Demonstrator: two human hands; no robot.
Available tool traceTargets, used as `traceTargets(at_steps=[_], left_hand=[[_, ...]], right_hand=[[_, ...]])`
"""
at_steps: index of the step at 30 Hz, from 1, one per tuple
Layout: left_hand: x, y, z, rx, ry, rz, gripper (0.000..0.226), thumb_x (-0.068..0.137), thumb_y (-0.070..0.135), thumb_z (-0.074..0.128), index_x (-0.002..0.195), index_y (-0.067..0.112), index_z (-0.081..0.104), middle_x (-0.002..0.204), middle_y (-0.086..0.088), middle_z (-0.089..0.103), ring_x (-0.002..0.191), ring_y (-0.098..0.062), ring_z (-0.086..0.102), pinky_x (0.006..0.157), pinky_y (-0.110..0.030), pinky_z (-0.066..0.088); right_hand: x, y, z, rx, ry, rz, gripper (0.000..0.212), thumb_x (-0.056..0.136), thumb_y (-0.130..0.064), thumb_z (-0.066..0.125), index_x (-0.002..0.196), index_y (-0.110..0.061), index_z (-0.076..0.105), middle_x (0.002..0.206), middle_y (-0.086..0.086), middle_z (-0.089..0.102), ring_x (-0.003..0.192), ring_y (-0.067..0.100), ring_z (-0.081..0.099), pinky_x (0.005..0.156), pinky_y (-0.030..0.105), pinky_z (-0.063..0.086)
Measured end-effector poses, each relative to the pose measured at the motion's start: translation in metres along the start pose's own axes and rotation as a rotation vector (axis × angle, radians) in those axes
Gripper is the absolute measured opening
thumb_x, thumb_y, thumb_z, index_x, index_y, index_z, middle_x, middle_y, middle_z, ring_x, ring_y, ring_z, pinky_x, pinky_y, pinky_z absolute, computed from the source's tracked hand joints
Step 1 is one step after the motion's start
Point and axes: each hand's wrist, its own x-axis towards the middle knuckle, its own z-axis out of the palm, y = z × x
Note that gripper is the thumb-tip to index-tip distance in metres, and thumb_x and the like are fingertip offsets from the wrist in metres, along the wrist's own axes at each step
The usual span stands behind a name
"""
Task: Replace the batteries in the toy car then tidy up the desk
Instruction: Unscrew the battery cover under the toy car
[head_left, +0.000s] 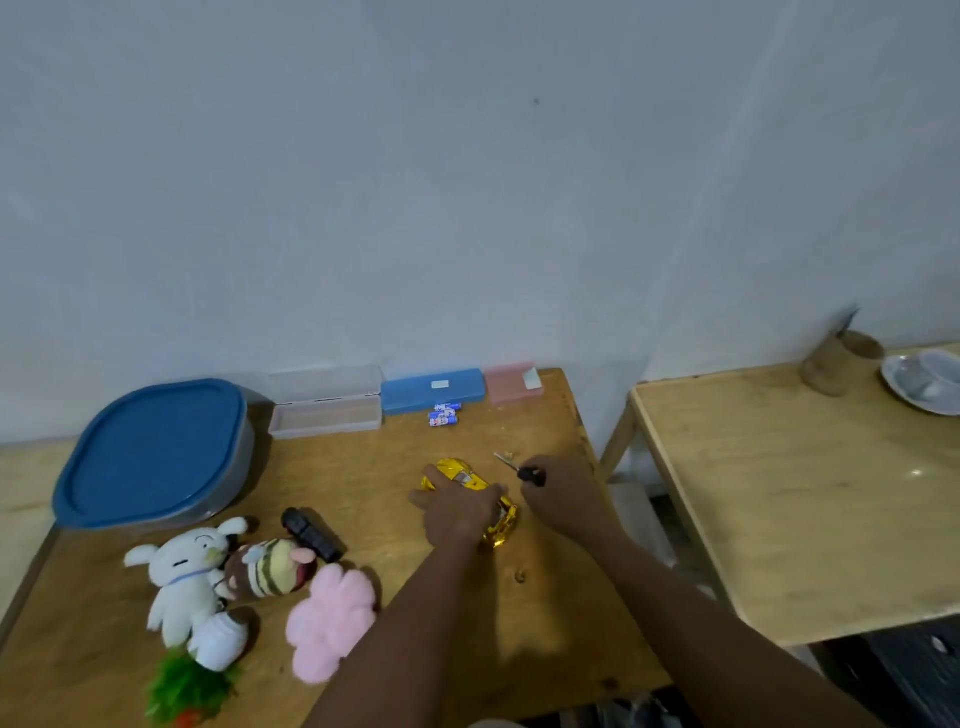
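Yellow toy car (466, 476) at the frame's centre on the wooden desk (363, 467), left hand (457, 512) curled over it, gripping, right hand (563, 496) just right, fingers closed round a black-handled screwdriver (531, 475), batteries (444, 414) above, beside a blue case (434, 391)

A left hand (457, 512) grips a yellow toy car (470, 480) on a wooden desk (395, 467) while the right hand (561, 493) holds a screwdriver (519, 470).
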Motion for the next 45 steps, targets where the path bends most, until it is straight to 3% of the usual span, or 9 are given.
traceTargets(at_steps=[12,15,17,21,24,30,35,43,45], left_hand=[[-0.013,-0.014,-0.009,-0.312,-0.022,-0.011,0.101,0.075,0.032,0.080,0.153,0.019,0.016,0.140,-0.020,0.048,0.122,-0.040,0.051,0.101,-0.046,0.047],[-0.014,-0.020,-0.027,-0.637,-0.223,-0.026,0.078,0.080,0.021,0.070,0.147,0.014,0.033,0.123,-0.017,0.057,0.101,-0.031,0.060,0.077,-0.044,0.057],[-0.021,-0.024,-0.040,-0.862,-0.373,0.000,0.045,0.082,0.014,0.059,0.126,0.003,0.053,0.102,-0.015,0.058,0.086,-0.024,0.059,0.064,-0.037,0.056],[-0.029,-0.028,-0.058,-1.136,-0.548,0.053,0.050,0.085,0.021,0.061,0.129,-0.003,0.056,0.113,-0.022,0.063,0.098,-0.032,0.063,0.084,-0.044,0.056],[-0.032,-0.020,-0.065,-1.101,-0.527,0.113,0.040,0.094,0.022,0.059,0.129,0.001,0.058,0.114,-0.023,0.067,0.105,-0.036,0.066,0.095,-0.048,0.054],[-0.027,-0.011,-0.082,-1.030,-0.476,0.166,0.046,0.089,0.027,0.054,0.124,-0.003,0.058,0.105,-0.025,0.065,0.090,-0.035,0.064,0.080,-0.043,0.058],[-0.022,-0.004,-0.091,-0.979,-0.414,0.273,0.028,0.098,0.024,0.045,0.106,0.005,0.063,0.084,-0.015,0.065,0.069,-0.025,0.063,0.062,-0.033,0.057],[-0.022,0.010,-0.100,-0.901,-0.355,0.396,0.033,0.097,0.027,0.047,0.113,0.003,0.062,0.090,-0.017,0.063,0.076,-0.028,0.061,0.066,-0.037,0.055],[-0.020,0.010,-0.100,-0.890,-0.323,0.404,0.035,0.096,0.029,0.048,0.113,0.002,0.063,0.093,-0.017,0.064,0.080,-0.030,0.061,0.071,-0.040,0.053]], right_hand=[[-0.018,0.026,-0.010,0.105,-0.029,-0.013,0.016,0.082,-0.021,0.062,0.095,-0.025,0.071,0.081,-0.008,0.066,0.078,0.012,0.061,0.065,0.027,0.046],[-0.016,0.021,-0.016,0.184,-0.049,0.049,0.013,0.082,-0.024,0.064,0.090,-0.031,0.070,0.086,-0.006,0.069,0.082,0.016,0.063,0.075,0.035,0.053],[-0.016,0.017,-0.021,0.242,-0.053,0.079,0.012,0.082,-0.025,0.065,0.090,-0.032,0.071,0.093,-0.009,0.070,0.087,0.015,0.064,0.080,0.036,0.054],[-0.015,0.003,-0.032,0.303,-0.101,0.062,0.016,0.089,-0.032,0.061,0.100,-0.031,0.073,0.100,-0.013,0.068,0.095,0.011,0.061,0.086,0.037,0.051],[-0.019,-0.014,-0.038,0.337,-0.155,-0.008,0.017,0.093,-0.028,0.059,0.102,-0.030,0.073,0.095,-0.009,0.068,0.088,0.012,0.059,0.075,0.031,0.047],[-0.017,-0.053,-0.047,0.358,-0.050,-0.133,0.014,0.091,-0.024,0.065,0.100,-0.025,0.075,0.080,-0.016,0.066,0.072,0.002,0.055,0.062,0.017,0.038],[-0.013,-0.079,-0.055,0.244,0.022,-0.260,0.016,0.088,-0.024,0.070,0.101,-0.018,0.078,0.093,-0.007,0.074,0.078,-0.004,0.059,0.061,-0.003,0.037],[-0.003,-0.089,-0.063,0.247,0.022,-0.267,0.015,0.088,-0.025,0.069,0.098,-0.019,0.078,0.085,-0.010,0.072,0.055,-0.013,0.057,0.055,0.004,0.037],[-0.002,-0.090,-0.063,0.243,0.023,-0.270,0.015,0.088,-0.025,0.069,0.098,-0.020,0.078,0.090,-0.009,0.074,0.063,-0.008,0.059,0.060,0.009,0.039]])
